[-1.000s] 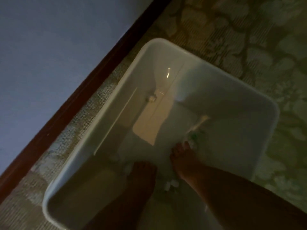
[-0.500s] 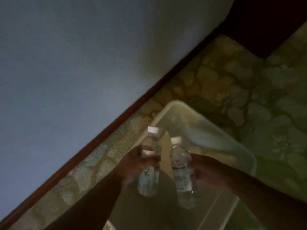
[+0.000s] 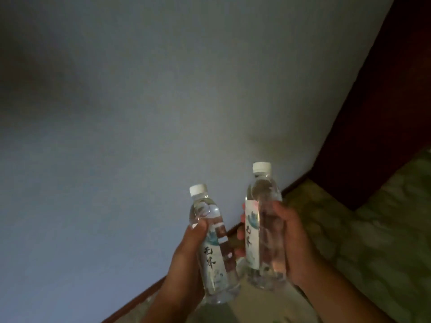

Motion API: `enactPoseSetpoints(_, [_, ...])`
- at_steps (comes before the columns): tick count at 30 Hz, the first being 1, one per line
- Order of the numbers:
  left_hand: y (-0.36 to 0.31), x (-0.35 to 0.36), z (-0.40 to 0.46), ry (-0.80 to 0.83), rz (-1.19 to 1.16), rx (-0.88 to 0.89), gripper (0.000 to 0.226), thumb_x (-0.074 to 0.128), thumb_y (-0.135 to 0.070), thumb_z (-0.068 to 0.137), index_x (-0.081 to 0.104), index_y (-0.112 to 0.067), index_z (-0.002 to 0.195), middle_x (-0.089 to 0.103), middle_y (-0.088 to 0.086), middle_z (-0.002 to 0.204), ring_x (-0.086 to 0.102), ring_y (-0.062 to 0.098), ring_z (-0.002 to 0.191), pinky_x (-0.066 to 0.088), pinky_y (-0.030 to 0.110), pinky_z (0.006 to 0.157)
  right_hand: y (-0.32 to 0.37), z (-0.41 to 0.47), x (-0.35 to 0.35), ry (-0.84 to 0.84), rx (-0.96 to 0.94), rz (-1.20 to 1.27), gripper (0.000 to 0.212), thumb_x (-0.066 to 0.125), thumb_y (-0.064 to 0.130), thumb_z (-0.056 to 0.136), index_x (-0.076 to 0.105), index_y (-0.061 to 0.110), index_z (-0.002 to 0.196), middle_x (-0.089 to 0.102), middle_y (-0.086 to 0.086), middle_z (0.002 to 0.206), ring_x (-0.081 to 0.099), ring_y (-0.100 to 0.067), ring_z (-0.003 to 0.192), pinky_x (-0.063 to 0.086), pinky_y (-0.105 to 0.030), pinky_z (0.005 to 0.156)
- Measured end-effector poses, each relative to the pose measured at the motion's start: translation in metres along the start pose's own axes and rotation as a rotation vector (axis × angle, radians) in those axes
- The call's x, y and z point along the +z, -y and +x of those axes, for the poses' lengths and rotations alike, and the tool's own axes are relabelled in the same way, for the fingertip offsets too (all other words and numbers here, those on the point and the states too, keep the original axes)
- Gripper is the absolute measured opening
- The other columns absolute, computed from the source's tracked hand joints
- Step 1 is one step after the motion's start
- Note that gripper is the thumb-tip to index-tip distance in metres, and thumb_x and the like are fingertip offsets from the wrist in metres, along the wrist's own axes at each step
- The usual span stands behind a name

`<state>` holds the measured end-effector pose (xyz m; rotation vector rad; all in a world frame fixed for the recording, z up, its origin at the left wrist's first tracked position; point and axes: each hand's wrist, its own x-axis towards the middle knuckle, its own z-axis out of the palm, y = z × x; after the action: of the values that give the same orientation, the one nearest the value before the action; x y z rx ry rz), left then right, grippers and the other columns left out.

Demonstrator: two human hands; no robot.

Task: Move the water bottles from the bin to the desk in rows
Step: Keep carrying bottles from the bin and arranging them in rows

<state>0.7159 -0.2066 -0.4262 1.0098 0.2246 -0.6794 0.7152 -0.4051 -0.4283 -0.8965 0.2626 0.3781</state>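
Two clear water bottles with white caps and pale labels are held up in front of a grey wall. My left hand (image 3: 186, 255) grips the left bottle (image 3: 210, 243) around its middle, cap tilted up and left. My right hand (image 3: 291, 243) grips the right bottle (image 3: 263, 217), which stands nearly upright and a little higher. The two bottles are close together but apart. The bin and the desk are out of view.
A grey wall (image 3: 140, 113) fills most of the frame, with a dark red baseboard (image 3: 130, 304) running diagonally along its foot. Dark red furniture or a door (image 3: 384, 113) stands at the right. Patterned green carpet (image 3: 373, 241) lies below.
Both hands reached into the bin, then lifted a bottle each. The view has swung up from the bin to the wall, and the bottles are now higher and closer.
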Motion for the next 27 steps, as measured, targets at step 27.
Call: enactPoseSetpoints(27, [-0.204, -0.006, -0.592, -0.676, 0.409, 0.976, 0.046, 0.067, -0.055, 0.080, 0.064, -0.036, 0.121, 0.073, 0.009, 0.106, 0.072, 0.031, 0.099, 0.058, 0.043, 0.081, 0.012, -0.265, 0.524, 0.828, -0.372, -0.620, 0.051, 0.061, 0.066, 0.070, 0.069, 0.035, 0.109, 0.076, -0.006, 0.102, 0.074, -0.024, 0.091, 0.060, -0.041, 0.074])
